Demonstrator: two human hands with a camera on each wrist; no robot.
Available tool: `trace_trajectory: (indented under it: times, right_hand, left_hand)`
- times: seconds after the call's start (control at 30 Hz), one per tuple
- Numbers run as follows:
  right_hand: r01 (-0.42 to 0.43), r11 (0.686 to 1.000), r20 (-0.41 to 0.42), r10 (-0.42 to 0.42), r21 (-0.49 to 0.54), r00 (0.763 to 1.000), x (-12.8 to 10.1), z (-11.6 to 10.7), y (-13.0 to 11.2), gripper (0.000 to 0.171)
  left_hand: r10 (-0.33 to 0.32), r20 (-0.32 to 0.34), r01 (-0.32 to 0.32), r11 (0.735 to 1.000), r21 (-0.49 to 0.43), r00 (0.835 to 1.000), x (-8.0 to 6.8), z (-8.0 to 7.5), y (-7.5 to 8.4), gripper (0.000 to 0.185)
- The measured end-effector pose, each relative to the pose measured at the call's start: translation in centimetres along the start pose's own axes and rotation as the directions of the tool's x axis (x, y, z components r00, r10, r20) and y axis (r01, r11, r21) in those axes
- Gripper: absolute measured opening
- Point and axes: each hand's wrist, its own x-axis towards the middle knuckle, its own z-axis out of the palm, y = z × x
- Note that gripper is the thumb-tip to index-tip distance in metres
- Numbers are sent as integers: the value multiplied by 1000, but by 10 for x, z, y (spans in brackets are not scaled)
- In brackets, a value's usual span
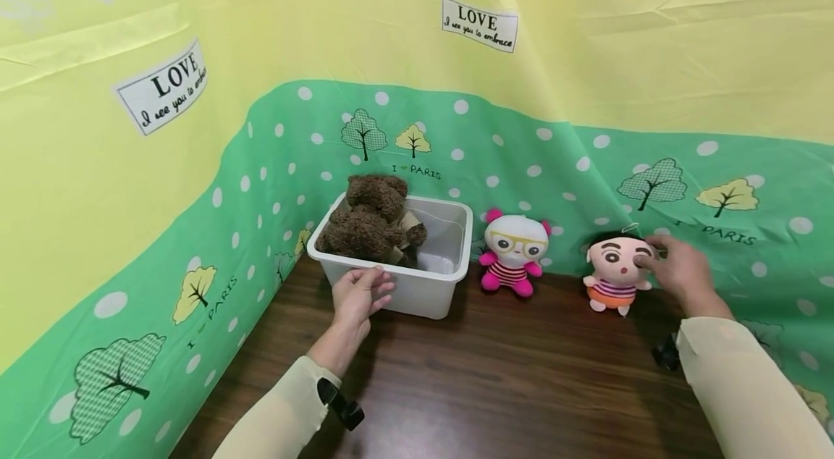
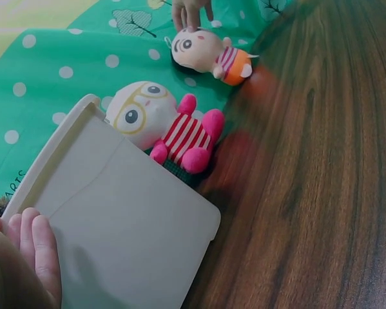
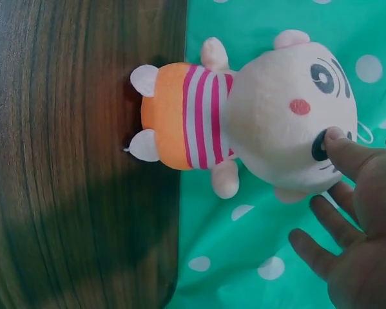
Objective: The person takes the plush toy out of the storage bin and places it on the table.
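A plush doll [image 1: 617, 267] with thick black eyebrows, a striped top and orange bottoms sits upright against the cloth. My right hand [image 1: 683, 269] pinches its head at the side, thumb over one eye, as the right wrist view shows; the other fingers [image 3: 315, 254] are spread beside the head. My left hand [image 1: 357, 300] holds the front rim of a light grey plastic bin [image 1: 423, 294], its lower fingers [image 2: 46, 251] loose along the outer wall. Inside the bin, on its left side, lies a brown fluffy teddy bear [image 1: 365, 224].
Between the bin and the doll sits a plush panda [image 1: 511, 253] with yellow glasses, pink limbs and a striped top. A green and yellow printed cloth [image 1: 404, 104] hangs behind and along the left. Everything stands on a dark wooden table [image 1: 508, 372].
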Motion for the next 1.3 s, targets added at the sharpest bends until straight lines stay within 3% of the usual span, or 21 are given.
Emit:
trace_trajectory:
  times: [0.33,0.63,0.9,1.3]
  right_hand:
    - [93,996,1,-93,-6,996,-5,-14,-6,68]
    - [134,991,44,-133,1,990,-8,-30,-50,79]
    - [251,968,27,-251,32,967,-6,-24,-108,70]
    - [392,906,41,-403,159,914,0,13,-231,61]
  left_hand:
    - [-4,22,4,1000,-12,1000,-3,0,1,29]
    - [-6,18,6,1000,-14,1000,-3,1,2,28]
    - [-13,24,13,1000,-13,1000,-2,-1,2,27]
    - [-16,26,16,1000,9,1000,-3,0,3,28]
